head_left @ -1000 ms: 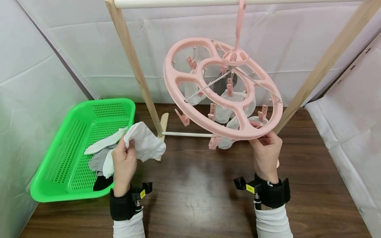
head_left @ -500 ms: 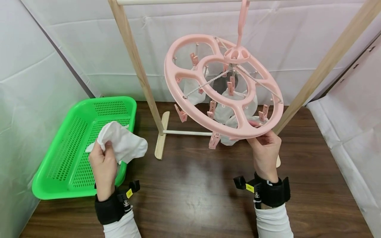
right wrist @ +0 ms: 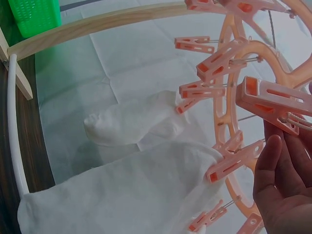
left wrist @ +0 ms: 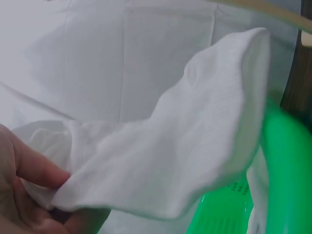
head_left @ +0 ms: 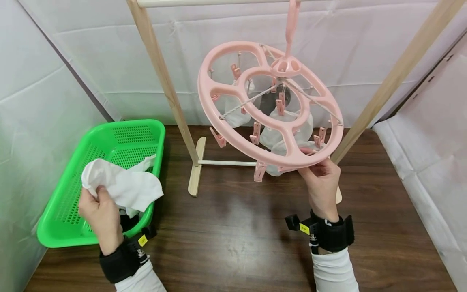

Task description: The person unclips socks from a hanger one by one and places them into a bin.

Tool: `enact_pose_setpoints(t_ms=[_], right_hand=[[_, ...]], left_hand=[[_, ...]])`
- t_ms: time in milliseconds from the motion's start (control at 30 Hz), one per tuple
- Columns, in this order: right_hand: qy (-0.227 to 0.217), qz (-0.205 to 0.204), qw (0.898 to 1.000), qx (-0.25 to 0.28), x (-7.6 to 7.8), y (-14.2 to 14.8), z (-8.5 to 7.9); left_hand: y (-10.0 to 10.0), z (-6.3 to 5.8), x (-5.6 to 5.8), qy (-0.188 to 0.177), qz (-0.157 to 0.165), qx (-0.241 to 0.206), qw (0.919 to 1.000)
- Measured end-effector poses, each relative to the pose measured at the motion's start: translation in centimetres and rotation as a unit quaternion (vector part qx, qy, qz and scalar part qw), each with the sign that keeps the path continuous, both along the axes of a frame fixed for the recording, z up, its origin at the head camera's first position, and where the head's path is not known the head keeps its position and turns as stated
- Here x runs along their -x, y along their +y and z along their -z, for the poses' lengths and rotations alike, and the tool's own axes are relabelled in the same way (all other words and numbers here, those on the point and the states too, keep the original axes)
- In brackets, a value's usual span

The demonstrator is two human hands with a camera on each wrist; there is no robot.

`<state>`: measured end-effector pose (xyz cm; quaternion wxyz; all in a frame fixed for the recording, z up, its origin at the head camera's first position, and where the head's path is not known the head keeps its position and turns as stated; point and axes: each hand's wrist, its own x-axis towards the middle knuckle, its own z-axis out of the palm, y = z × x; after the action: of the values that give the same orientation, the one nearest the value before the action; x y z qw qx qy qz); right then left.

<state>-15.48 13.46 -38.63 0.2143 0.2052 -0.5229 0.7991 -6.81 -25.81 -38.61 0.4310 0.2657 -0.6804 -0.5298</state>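
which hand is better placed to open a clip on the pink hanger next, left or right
Likely the right hand: it is at the pink hanger and seems to grip a pink clip. The left hand is over at the green basket, pinching a white sock.

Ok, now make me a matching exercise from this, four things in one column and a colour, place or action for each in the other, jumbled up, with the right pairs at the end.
Column one:
1. Basket
2. Left hand
3. Round hanger
4. Black cloth

Column two:
A. Holding a white sock
B. Lying inside something green
C. Pink, tilted
D. Green, with perforated walls

Right pairs: 1-D, 2-A, 3-C, 4-B
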Motion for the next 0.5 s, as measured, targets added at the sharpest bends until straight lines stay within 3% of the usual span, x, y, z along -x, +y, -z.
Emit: enact_pose_setpoints(t_ms=[167,300,400,500], right_hand=[[-0.005,-0.007,1.0,-0.019,-0.1,0.21,-0.18],[-0.01,-0.022,0.999,-0.033,-0.15,0.42,-0.26],[-0.008,-0.019,0.999,-0.047,-0.16,0.56,-0.26],[-0.009,-0.003,0.998,-0.07,-0.13,0.69,-0.19]], left_hand=[[-0.47,-0.03,-0.14,-0.054,-0.054,0.02,0.9969],[-0.6,0.05,-0.18,-0.098,-0.094,0.05,0.9894],[-0.48,-0.01,-0.21,-0.115,-0.096,0.053,0.9872],[-0.21,0.05,-0.21,-0.111,-0.082,0.086,0.9867]])
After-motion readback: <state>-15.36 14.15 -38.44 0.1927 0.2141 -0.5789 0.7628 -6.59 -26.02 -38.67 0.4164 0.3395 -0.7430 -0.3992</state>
